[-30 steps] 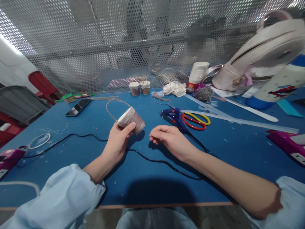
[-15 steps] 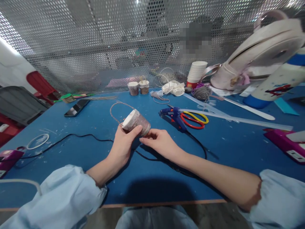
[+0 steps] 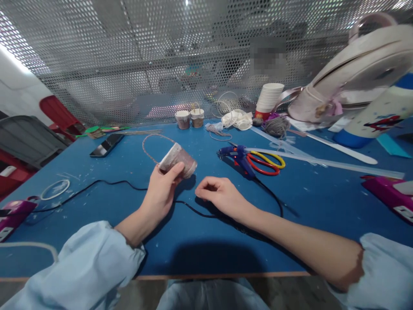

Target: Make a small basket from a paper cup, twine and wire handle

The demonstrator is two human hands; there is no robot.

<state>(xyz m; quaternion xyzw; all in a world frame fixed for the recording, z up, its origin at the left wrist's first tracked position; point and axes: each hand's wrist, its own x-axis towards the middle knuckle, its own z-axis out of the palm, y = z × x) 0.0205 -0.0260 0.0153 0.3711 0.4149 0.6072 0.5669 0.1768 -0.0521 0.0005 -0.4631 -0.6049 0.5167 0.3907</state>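
Note:
My left hand (image 3: 163, 189) is closed around a small paper cup (image 3: 183, 160), thumb across its side. Pinkish-brown yarn wraps the cup, which tilts with its white rim to the upper left. A looped twisted-cord handle (image 3: 143, 144) rises from the rim. To the right of the cup and apart from it, my right hand (image 3: 222, 196) has its fingers curled, thumb and forefinger tips together. Anything pinched there is too small to make out. A blue glue gun (image 3: 237, 155) lies beyond my right hand, beside red-and-yellow-handled scissors (image 3: 264, 167).
Two wrapped cups (image 3: 183, 120), a stack of paper cups (image 3: 269, 99) and grey yarn (image 3: 276, 126) stand along the perforated metal screen (image 3: 129, 64). A black cable (image 3: 112, 183) crosses the blue table (image 3: 106, 206). A phone (image 3: 107, 145) lies left; a bottle (image 3: 371, 116) stands right.
My right hand has come away from the cup's base. My left hand has moved the cup slightly to the left and turned it a little.

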